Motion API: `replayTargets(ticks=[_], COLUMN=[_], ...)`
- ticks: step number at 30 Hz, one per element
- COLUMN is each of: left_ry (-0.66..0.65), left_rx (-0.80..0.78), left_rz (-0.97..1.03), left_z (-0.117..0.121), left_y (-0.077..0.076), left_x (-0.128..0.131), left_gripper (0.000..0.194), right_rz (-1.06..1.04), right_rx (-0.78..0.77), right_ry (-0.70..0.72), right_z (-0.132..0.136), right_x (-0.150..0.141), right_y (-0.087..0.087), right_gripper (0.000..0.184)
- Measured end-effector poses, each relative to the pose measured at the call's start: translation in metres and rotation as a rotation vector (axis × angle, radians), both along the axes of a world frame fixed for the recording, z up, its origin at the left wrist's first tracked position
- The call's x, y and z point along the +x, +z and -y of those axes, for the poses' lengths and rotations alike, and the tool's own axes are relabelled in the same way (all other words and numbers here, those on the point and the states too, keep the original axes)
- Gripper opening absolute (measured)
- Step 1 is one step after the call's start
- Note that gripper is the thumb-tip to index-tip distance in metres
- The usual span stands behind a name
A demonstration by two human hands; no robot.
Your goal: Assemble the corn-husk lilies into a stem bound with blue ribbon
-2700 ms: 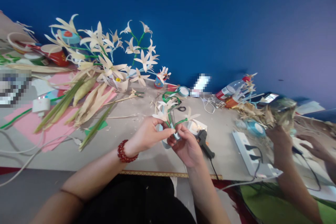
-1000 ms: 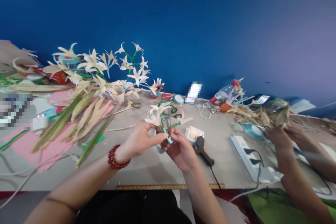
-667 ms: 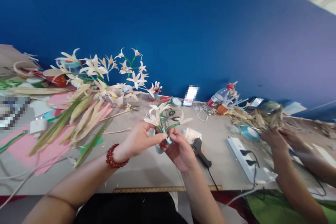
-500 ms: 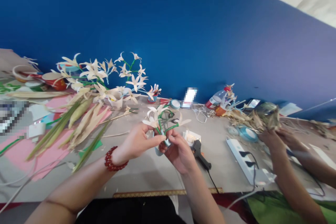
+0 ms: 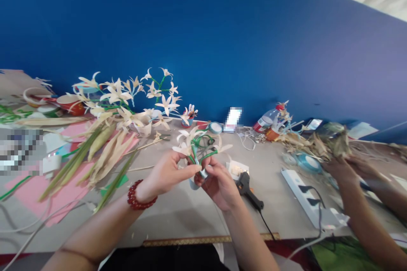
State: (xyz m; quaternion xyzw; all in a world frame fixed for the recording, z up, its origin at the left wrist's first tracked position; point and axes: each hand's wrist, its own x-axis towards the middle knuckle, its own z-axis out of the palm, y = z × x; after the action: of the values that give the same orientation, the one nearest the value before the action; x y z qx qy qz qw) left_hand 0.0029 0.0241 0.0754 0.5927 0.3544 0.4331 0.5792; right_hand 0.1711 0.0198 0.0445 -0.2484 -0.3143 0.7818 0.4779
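My left hand and my right hand meet above the table, fingers pinched on a small sprig of cream husk flowers with green wrapped stems. A light blue tape strip hangs at the base of the stems between my fingers. A red bead bracelet circles my left wrist. A black glue gun lies on the table just right of my right hand.
Finished husk flowers and corn husks lie at the left on pink paper. A white power strip and tape rolls sit at the right. Another person's hands hold dried husk there. A blue wall stands behind.
My hands stay pinched on the flower sprig, turning it slightly. The camera has tilted up, so the table sits lower in view. The other person's hands came together on the husk.
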Motion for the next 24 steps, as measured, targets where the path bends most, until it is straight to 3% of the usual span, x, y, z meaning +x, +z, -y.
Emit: replayTargets(ticks=[24], left_ry=[-0.027], left_rx=[-0.016], left_rz=[0.041], left_z=[-0.0017], left_y=[-0.0035], left_x=[0.0], left_gripper=[0.014], right_rz=[-0.011], right_rx=[0.003], right_ry=[-0.008], right_z=[-0.0003], right_x=[-0.0013], right_y=[-0.0017], right_gripper=[0.011])
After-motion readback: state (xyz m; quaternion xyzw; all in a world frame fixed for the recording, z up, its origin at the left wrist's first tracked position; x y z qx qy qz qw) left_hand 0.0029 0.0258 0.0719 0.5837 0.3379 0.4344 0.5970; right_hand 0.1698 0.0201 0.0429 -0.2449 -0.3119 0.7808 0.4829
